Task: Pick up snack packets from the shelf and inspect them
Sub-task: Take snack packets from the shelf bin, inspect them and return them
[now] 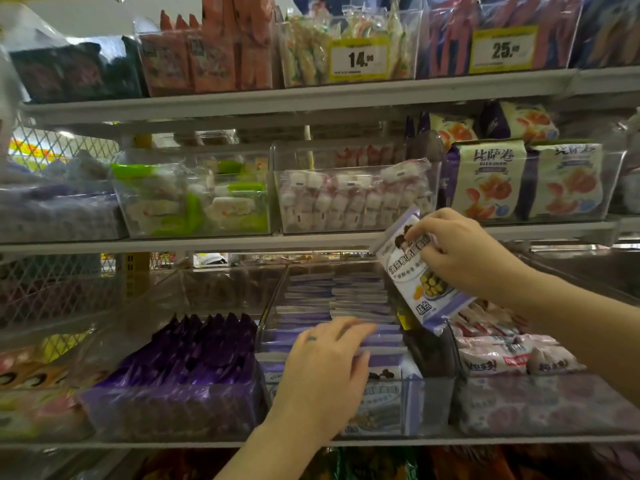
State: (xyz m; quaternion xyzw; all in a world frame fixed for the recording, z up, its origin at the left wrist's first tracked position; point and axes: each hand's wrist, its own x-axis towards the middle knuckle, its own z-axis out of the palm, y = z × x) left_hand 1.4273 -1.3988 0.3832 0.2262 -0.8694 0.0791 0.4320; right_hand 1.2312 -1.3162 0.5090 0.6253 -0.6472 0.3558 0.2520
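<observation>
Lower shelf, left bin: purple packs [194,344] standing in rows. I see the left hand [325,368] with its fingers laid nearly straight over the tops of the packet row [360,299] in the centre bin [436,400], gripping nothing. One packet [420,289], white and lilac, sits lifted above that bin's right side, tilted. The right hand [464,251] pinches its upper edge between thumb and curled fingers. Pink packs [502,355] lie in the next bin right.

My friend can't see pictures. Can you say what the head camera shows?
The right hand pinches a white-and-purple snack packet above a clear bin, while the left hand rests on the matching packets stacked inside.
</observation>
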